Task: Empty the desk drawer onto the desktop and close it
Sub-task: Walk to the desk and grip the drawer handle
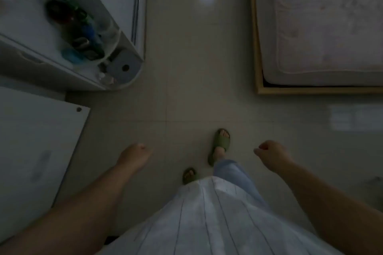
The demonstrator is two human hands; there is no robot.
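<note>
Overhead, the dim view drops straight onto a pale tiled floor (186, 80), a broad open strip running up the middle with a curved glint of light reflected on it. Its left edge is bounded by two white pieces of furniture: a desk (27, 25) at upper left, its rounded corner jutting toward the open floor, and a flat white panel (35, 151) lower left with one dark round fitting near its corner. The right edge is a bed — a mattress (323, 27) inside a wooden frame (258, 51) whose corner sits at mid-right. On the desktop lies a blurred heap of dark, green and blue small things (76, 27) in clear tubs; they are too smeared to count or name. A long recessed strip (31, 58) runs under the desktop's near edge, and whether it is the drawer front cannot be told. Two bare forearms reach out over the floor, well apart. The left hand (133, 156) hangs empty with fingers loosely together, just beside the panel's edge. The right hand (271, 154) is empty too, curled into a loose fist. Two feet in green slippers (218, 145) stand between the arms — one ahead, one mostly hidden by a striped white garment (207, 219).
</note>
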